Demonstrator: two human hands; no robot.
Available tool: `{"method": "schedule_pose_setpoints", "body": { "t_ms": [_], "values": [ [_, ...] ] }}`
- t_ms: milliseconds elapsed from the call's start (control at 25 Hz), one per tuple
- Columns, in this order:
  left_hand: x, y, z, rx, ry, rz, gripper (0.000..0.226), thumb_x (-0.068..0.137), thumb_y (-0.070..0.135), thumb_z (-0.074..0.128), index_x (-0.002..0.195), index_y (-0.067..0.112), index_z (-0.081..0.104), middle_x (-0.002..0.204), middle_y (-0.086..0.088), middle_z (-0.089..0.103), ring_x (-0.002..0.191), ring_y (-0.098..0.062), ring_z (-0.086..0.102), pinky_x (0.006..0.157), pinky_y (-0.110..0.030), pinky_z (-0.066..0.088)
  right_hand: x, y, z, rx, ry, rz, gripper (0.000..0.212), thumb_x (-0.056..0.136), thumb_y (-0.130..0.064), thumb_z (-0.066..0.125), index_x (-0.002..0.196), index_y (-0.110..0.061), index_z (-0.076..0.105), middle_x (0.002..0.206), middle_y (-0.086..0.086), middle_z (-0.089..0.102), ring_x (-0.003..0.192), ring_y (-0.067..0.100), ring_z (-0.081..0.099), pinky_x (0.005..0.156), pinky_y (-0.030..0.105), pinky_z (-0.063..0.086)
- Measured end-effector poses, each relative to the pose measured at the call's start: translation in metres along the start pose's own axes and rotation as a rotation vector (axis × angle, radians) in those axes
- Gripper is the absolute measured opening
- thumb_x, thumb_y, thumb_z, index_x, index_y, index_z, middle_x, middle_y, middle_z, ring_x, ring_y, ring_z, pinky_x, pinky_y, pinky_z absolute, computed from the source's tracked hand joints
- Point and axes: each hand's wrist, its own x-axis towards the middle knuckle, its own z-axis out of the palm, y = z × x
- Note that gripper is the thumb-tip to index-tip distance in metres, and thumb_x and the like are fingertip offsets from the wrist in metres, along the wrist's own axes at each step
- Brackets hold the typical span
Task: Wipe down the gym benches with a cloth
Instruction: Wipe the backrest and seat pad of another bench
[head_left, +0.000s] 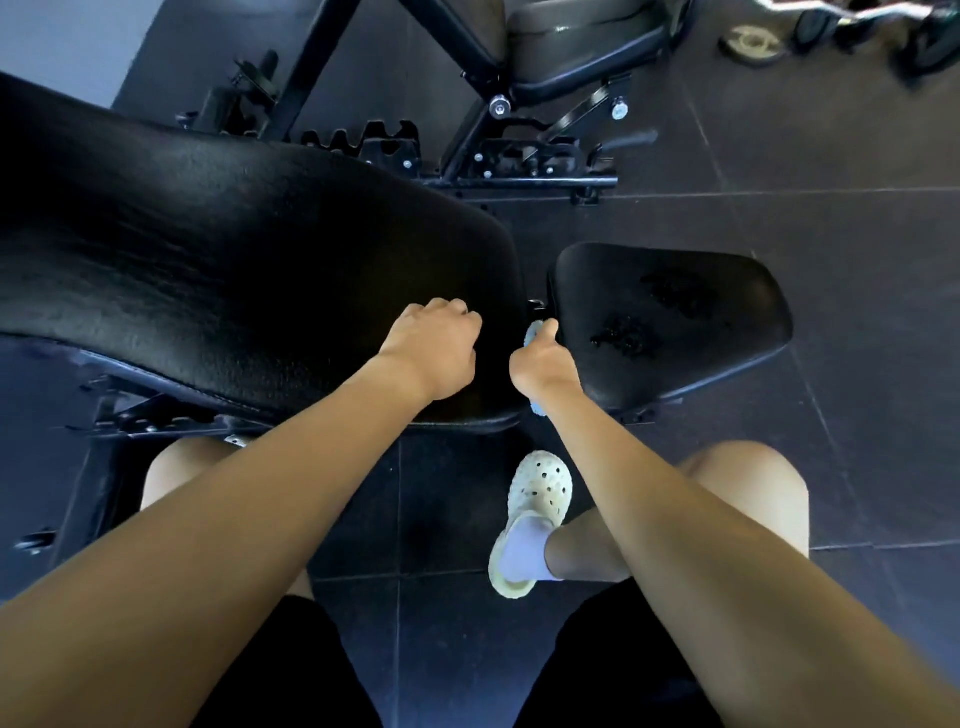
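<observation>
A black padded gym bench fills the middle of the view: its long back pad (208, 249) runs to the left, and its smaller seat pad (675, 317) lies to the right, with wet patches on top. My left hand (434, 348) rests on the back pad's right end with its fingers curled under. My right hand (543, 361) grips a light blue cloth (532, 332) in the gap between the two pads. Only small bits of the cloth show above and below the hand.
A second bench with a black steel frame (519, 156) stands behind. A weight plate (750, 44) and a barbell (852, 15) lie on the dark rubber floor at the top right. My foot in a white clog (535, 504) stands below the bench.
</observation>
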Motion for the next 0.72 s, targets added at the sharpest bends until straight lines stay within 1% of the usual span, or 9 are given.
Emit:
{"method": "schedule_pose_setpoints", "body": {
  "t_ms": [80, 120, 200, 280, 400, 480, 600, 680, 720],
  "values": [
    [-0.008, 0.005, 0.002, 0.005, 0.003, 0.024, 0.030, 0.098, 0.025, 0.048, 0.124, 0.017, 0.061, 0.122, -0.003, 0.060, 0.116, -0.024, 0.056, 0.096, -0.041, 0.047, -0.011, 0.005, 0.006, -0.097, -0.006, 0.041, 0.061, 0.099, -0.009, 0.037, 0.154, -0.006, 0.014, 0.133, 0.019, 0.056, 0.115, 0.037, 0.058, 0.080, 0.041, 0.046],
    [-0.012, 0.006, 0.003, 0.003, 0.008, 0.034, 0.030, 0.098, 0.025, 0.047, 0.124, 0.017, 0.061, 0.122, -0.003, 0.061, 0.115, -0.024, 0.056, 0.096, -0.041, 0.047, -0.011, 0.004, 0.005, -0.108, -0.010, 0.065, 0.059, 0.099, -0.010, 0.037, 0.154, -0.004, 0.015, 0.135, 0.020, 0.055, 0.119, 0.038, 0.057, 0.084, 0.042, 0.047],
    [-0.021, 0.008, 0.005, -0.013, 0.006, 0.043, 0.030, 0.098, 0.024, 0.047, 0.123, 0.017, 0.061, 0.120, -0.003, 0.061, 0.114, -0.024, 0.056, 0.096, -0.041, 0.047, 0.001, -0.006, -0.003, -0.013, -0.014, 0.084, 0.060, 0.102, -0.012, 0.037, 0.156, -0.003, 0.011, 0.146, 0.022, 0.047, 0.131, 0.039, 0.050, 0.101, 0.045, 0.044],
    [-0.029, 0.006, 0.005, -0.039, -0.006, 0.050, 0.030, 0.098, 0.023, 0.046, 0.124, 0.017, 0.060, 0.119, -0.003, 0.061, 0.112, -0.024, 0.056, 0.097, -0.042, 0.047, 0.014, -0.019, -0.010, 0.135, 0.014, 0.050, 0.055, 0.105, -0.017, 0.036, 0.155, -0.006, 0.015, 0.149, 0.021, 0.045, 0.133, 0.038, 0.048, 0.105, 0.044, 0.039],
    [-0.039, 0.002, -0.004, -0.088, -0.034, 0.038, 0.030, 0.099, 0.022, 0.045, 0.124, 0.017, 0.060, 0.118, -0.003, 0.060, 0.111, -0.024, 0.057, 0.097, -0.042, 0.047, 0.005, -0.023, -0.007, 0.148, 0.031, -0.024, 0.055, 0.103, -0.013, 0.039, 0.154, -0.012, 0.019, 0.141, 0.018, 0.049, 0.126, 0.038, 0.052, 0.103, 0.046, 0.042],
    [-0.040, 0.003, -0.011, -0.105, -0.034, 0.020, 0.029, 0.100, 0.023, 0.045, 0.124, 0.016, 0.060, 0.116, -0.003, 0.060, 0.107, -0.023, 0.058, 0.095, -0.041, 0.048, -0.015, -0.005, -0.006, 0.101, 0.033, -0.033, 0.052, 0.102, -0.012, 0.038, 0.152, -0.014, 0.024, 0.131, 0.018, 0.052, 0.121, 0.039, 0.054, 0.093, 0.045, 0.045],
    [-0.037, 0.016, -0.018, -0.180, -0.066, -0.054, 0.028, 0.100, 0.023, 0.045, 0.122, 0.015, 0.061, 0.115, -0.003, 0.060, 0.103, -0.025, 0.059, 0.093, -0.043, 0.052, -0.027, 0.021, -0.015, 0.091, -0.014, -0.003, 0.029, 0.103, -0.017, 0.039, 0.130, -0.009, 0.044, 0.104, 0.009, 0.056, 0.101, 0.031, 0.059, 0.080, 0.037, 0.044],
    [-0.039, 0.031, -0.024, -0.216, -0.085, -0.070, 0.027, 0.100, 0.023, 0.045, 0.121, 0.015, 0.061, 0.116, -0.004, 0.060, 0.102, -0.026, 0.060, 0.093, -0.045, 0.052, -0.028, 0.023, -0.032, 0.148, 0.016, -0.002, 0.023, 0.098, -0.017, 0.047, 0.117, -0.009, 0.057, 0.097, 0.008, 0.063, 0.096, 0.028, 0.063, 0.081, 0.039, 0.052],
    [-0.040, 0.038, -0.029, -0.243, -0.076, -0.073, 0.027, 0.100, 0.023, 0.045, 0.120, 0.015, 0.061, 0.115, -0.003, 0.061, 0.102, -0.026, 0.061, 0.093, -0.045, 0.052, -0.029, 0.023, -0.040, 0.254, 0.033, -0.011, 0.022, 0.094, -0.014, 0.052, 0.113, -0.010, 0.061, 0.100, 0.008, 0.066, 0.096, 0.026, 0.064, 0.086, 0.041, 0.054]
  ]
}}
